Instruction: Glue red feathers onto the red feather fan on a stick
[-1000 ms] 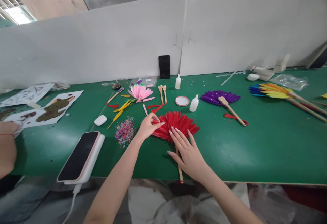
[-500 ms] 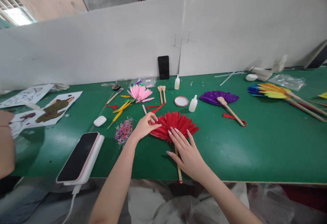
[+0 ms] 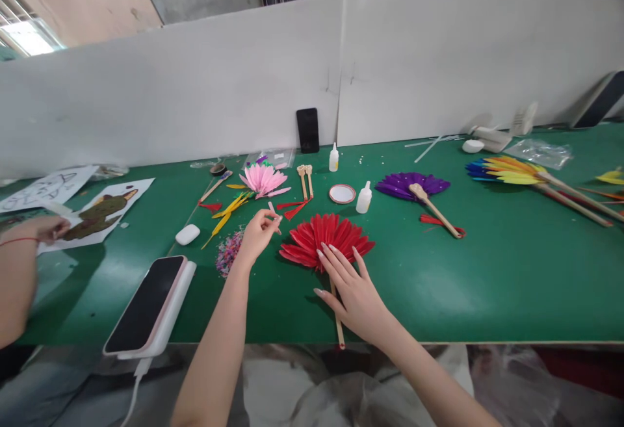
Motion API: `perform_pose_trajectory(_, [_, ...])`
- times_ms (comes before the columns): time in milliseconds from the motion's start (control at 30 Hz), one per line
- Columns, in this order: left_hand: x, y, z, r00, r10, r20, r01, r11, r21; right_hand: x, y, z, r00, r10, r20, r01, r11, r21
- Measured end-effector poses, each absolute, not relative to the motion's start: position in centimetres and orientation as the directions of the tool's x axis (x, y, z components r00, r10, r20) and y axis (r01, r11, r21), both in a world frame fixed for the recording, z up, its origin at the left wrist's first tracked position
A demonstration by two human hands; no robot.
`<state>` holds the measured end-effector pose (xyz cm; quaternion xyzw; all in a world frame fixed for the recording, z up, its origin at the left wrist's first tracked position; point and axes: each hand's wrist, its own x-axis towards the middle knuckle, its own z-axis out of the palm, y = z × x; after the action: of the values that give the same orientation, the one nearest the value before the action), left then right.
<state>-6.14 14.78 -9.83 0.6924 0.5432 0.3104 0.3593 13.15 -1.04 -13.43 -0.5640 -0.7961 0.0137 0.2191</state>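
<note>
A red feather fan with a wooden handle lies on the table. My right hand rests flat on the base of its feathers, fingers stretched out and thumb across the handle. Left of the fan, my left hand is raised with thumb and fingers pinched together; what it holds, if anything, is too small to make out. A pale pink stick shows just behind those fingertips. A pile of small colourful beads lies beside my left wrist, partly hidden by it.
On the green table are glue bottles, a small round dish, pink feathers, a purple fan and rainbow fans. A phone on a power bank lies front left. Another person's hand touches a picture.
My left hand has moved off the red feathers, leftward and slightly up. My right hand stays on the fan. At the left, the other person's hand has come into view.
</note>
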Motion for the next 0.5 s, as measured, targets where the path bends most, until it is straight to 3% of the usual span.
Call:
perform_pose_trajectory(133, [-4.4, 15.0, -9.6, 0.242, 0.955, 0.17, 0.554, -0.28, 0.784, 13.1, -1.0, -13.2, -0.265, 0.908, 0.324, 0.892, 0.359, -0.276])
perform_pose_trajectory(333, [-3.0, 14.1, -9.9, 0.402, 0.908, 0.119, 0.777, -0.406, 0.481, 13.2, -1.0, -13.1, -0.243, 0.908, 0.341, 0.883, 0.353, -0.308])
perform_pose_trajectory(500, [-3.4, 13.3, -10.3, 0.403, 0.907, 0.121, 0.71, -0.393, 0.585, 13.2, -1.1, -13.4, -0.237, 0.91, 0.34, 0.872, 0.353, -0.339])
